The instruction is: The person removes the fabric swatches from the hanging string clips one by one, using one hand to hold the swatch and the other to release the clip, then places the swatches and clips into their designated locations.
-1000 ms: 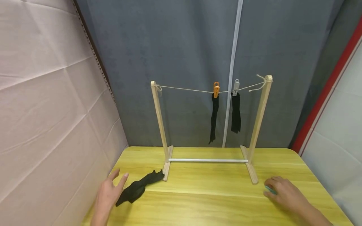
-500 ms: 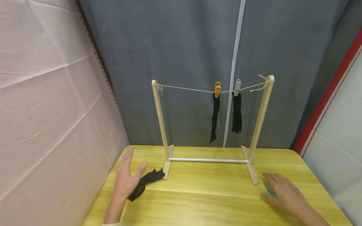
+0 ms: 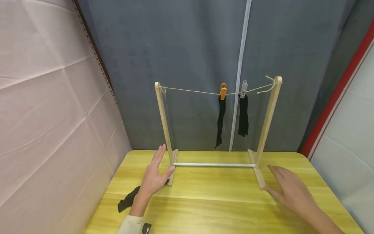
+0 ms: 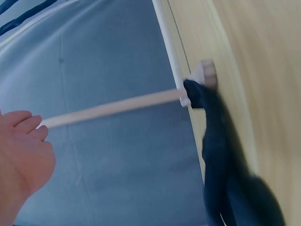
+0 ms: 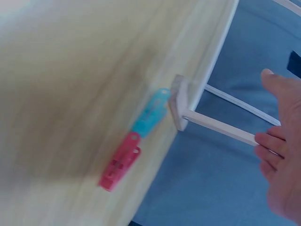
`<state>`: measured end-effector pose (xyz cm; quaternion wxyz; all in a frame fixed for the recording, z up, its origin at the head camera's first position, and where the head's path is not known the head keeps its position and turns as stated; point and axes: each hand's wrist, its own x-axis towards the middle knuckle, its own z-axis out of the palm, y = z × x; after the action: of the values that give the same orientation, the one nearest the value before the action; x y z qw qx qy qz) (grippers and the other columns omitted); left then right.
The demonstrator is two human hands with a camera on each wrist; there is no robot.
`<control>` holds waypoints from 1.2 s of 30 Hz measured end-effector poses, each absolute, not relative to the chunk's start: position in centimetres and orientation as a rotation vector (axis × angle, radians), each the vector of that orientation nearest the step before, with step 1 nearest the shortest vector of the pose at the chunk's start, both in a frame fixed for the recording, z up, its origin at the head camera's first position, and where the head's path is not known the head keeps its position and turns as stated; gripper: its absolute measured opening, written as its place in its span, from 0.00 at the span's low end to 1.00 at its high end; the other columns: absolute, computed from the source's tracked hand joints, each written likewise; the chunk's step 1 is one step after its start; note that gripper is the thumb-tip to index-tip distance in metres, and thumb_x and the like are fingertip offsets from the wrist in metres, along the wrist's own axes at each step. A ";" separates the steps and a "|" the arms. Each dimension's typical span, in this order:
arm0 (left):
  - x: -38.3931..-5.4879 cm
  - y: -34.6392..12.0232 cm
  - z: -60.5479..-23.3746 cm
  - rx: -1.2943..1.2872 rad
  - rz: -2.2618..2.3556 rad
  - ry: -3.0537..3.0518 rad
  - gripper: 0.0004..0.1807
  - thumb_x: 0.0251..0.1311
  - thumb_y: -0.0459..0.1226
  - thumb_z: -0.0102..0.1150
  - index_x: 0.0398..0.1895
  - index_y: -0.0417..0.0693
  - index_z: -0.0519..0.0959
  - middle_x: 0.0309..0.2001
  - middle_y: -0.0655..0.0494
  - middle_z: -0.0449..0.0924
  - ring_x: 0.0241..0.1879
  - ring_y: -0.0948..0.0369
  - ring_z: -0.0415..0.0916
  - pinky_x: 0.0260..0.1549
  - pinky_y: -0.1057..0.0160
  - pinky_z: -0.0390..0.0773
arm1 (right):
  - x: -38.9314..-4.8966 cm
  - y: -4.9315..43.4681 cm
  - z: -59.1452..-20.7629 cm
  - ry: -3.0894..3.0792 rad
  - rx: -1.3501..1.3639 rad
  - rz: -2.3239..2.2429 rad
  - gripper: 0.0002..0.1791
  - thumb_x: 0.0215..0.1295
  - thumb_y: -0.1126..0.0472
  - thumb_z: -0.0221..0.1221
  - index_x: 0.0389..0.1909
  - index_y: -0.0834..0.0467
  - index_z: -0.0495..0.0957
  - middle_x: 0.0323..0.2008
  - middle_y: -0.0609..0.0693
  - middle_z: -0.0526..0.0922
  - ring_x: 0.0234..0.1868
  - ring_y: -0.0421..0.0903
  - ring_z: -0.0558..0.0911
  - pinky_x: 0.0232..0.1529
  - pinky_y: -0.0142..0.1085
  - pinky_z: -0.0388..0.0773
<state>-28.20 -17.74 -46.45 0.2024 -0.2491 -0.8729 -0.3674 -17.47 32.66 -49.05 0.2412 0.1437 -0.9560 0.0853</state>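
Note:
My left hand (image 3: 153, 177) is open, fingers extended beside the left post (image 3: 164, 120) of a small wooden clothesline rack, and it hides part of a crumpled black cloth (image 3: 127, 200). In the left wrist view the cloth (image 4: 217, 146) reaches the rack's foot. My right hand (image 3: 292, 191), also open and holding nothing, hovers by the right foot (image 3: 259, 178). Below it, the right wrist view shows a teal clothespin (image 5: 151, 113) and a red clothespin (image 5: 120, 162) end to end on the table. From the string (image 3: 190, 90), an orange clothespin (image 3: 223, 92) and a grey clothespin (image 3: 243, 89) hold black cloth strips (image 3: 221, 122).
A white crossbar (image 3: 214, 165) joins the rack's feet low over the yellow wooden table (image 3: 216, 198). Behind stands a grey curtain (image 3: 190, 48). Pale fabric walls (image 3: 52, 113) close in the left side, and another with a red band (image 3: 336, 97) the right.
My left hand has moved right and forward over the black cloth to the left post. My right hand has let go of the teal clothespin, opened and lifted slightly toward the rack.

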 end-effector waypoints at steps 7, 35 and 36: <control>-30.1 -14.3 -46.2 -0.792 -1.181 -2.421 0.48 0.69 0.50 0.67 0.87 0.58 0.52 0.86 0.55 0.53 0.85 0.44 0.50 0.80 0.32 0.55 | -17.7 32.6 -47.4 -2.464 0.400 0.253 0.54 0.46 0.49 0.82 0.73 0.64 0.71 0.63 0.64 0.80 0.60 0.64 0.79 0.57 0.60 0.76; -35.3 -0.1 -46.4 -0.816 -1.985 -2.179 0.30 0.69 0.46 0.70 0.72 0.56 0.77 0.70 0.58 0.81 0.71 0.51 0.78 0.68 0.52 0.80 | -16.9 25.8 -42.9 -2.189 0.438 0.486 0.45 0.74 0.27 0.51 0.76 0.59 0.71 0.63 0.63 0.82 0.62 0.62 0.80 0.79 0.19 0.48; -35.5 0.2 -46.5 -0.808 -2.015 -2.158 0.29 0.69 0.45 0.70 0.71 0.53 0.78 0.69 0.56 0.82 0.69 0.52 0.79 0.66 0.54 0.82 | -17.0 25.8 -42.7 -2.183 0.432 0.491 0.46 0.74 0.27 0.51 0.76 0.59 0.71 0.64 0.64 0.82 0.62 0.62 0.80 0.79 0.19 0.48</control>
<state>-35.46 0.18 -46.47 0.0403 -0.2638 -0.7045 -0.6576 -16.97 25.76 -42.67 0.4179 0.1722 -0.8703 0.1957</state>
